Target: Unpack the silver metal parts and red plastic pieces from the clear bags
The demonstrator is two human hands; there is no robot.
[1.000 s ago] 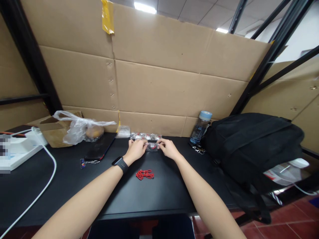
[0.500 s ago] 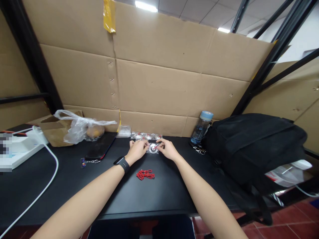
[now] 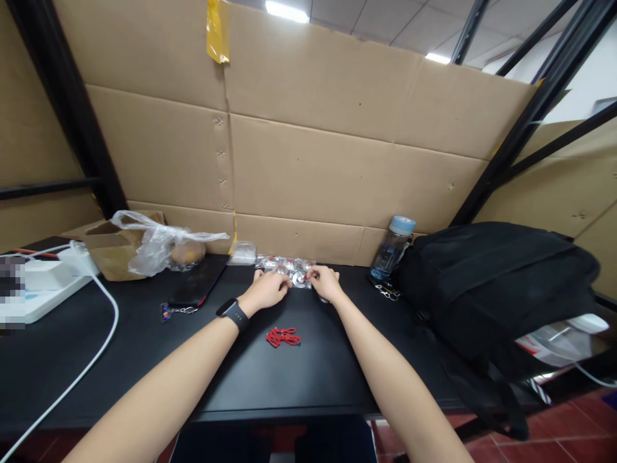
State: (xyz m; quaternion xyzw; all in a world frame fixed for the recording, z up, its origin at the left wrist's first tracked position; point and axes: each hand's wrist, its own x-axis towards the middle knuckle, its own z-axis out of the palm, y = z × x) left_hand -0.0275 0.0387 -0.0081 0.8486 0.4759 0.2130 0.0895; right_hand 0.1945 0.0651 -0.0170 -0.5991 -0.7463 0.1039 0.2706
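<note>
Several clear plastic packets (image 3: pixel 288 263), each with a round silver piece and a bit of red inside, lie in rows by the cardboard wall. At the near row's right end is one packet (image 3: pixel 301 279) with its silver disc facing up. My right hand (image 3: pixel 324 283) pinches this packet's right side, by the red part. To the left, my left hand (image 3: pixel 267 289) rests palm down with fingers loosely apart, touching or just over the near row; its fingertips partly cover a packet. Closer to me lies a small bundle of red cords (image 3: pixel 283 337).
A water bottle (image 3: pixel 391 247), keys (image 3: pixel 387 292) and a black backpack (image 3: pixel 496 289) stand right. Left are a black pouch (image 3: pixel 197 286), a plastic bag (image 3: pixel 159 247), an open carton (image 3: pixel 113 254) and a white power strip (image 3: pixel 53 283). A clear box (image 3: pixel 243 253) sits behind.
The silver-disc packet has moved slightly back and right, up to the others. My left hand's fingers have come away from it; my right hand stays at its right side.
</note>
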